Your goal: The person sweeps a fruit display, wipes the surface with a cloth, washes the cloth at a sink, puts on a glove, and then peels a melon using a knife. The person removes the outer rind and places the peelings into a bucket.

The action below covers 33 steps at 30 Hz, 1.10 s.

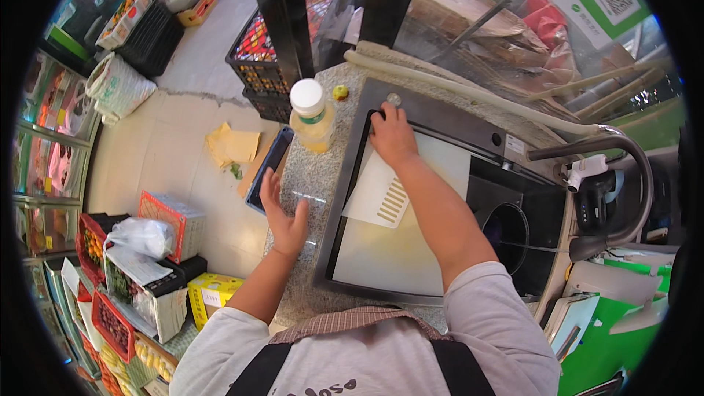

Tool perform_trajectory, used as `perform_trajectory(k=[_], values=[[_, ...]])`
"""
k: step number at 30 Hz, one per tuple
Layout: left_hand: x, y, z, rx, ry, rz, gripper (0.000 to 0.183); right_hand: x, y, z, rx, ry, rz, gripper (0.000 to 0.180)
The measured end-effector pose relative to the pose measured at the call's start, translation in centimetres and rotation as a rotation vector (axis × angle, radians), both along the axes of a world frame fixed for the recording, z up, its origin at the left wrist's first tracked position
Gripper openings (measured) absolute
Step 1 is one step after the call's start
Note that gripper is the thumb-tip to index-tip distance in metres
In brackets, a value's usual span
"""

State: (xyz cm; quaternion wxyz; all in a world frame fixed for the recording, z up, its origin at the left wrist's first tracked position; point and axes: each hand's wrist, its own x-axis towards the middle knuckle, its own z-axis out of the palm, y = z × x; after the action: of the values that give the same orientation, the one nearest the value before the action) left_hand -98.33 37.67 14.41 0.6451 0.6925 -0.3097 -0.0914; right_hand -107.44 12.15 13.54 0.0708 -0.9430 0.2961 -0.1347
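My right hand [391,135] reaches to the far left corner of a dark sink, its bent fingertips by the rim [335,220]. A pale cutting board [385,264] lies across the sink's left part. On it rests a thin white slotted plate [366,201], partly under my right hand and forearm; whether the fingers grip anything is hidden. My left hand [286,223] hovers at the counter's left edge, fingers apart and nothing in it. Beyond it stands a clear plastic bottle [312,126] with a white cap and yellowish contents. A small yellow-green fruit [340,92] sits behind the bottle.
A curved faucet [641,203] arches over the sink's right side; a thin stream, apparently water, runs from it towards a round black container [506,231]. A pale hose [473,96] follows the back edge. Left on the floor are black crates [151,38], a yellow box [212,291] and fruit baskets [113,324].
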Motion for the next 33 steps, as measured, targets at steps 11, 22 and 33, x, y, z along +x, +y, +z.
perform_trajectory(k=[11,22,33], values=[[-1.0,0.7,-0.1,0.217,-0.437,-0.118,0.060,7.9,0.0,3.2,0.021,-0.171,0.089,0.032],[-1.6,-0.2,-1.1,0.348,-0.503,-0.095,0.057,-6.2,0.1,4.1,1.300,-0.817,-0.106,0.029],[-2.2,-0.9,-1.3,0.483,-0.686,-0.083,0.054,-34.7,7.1,-0.3,0.470,0.342,-0.214,0.019]])
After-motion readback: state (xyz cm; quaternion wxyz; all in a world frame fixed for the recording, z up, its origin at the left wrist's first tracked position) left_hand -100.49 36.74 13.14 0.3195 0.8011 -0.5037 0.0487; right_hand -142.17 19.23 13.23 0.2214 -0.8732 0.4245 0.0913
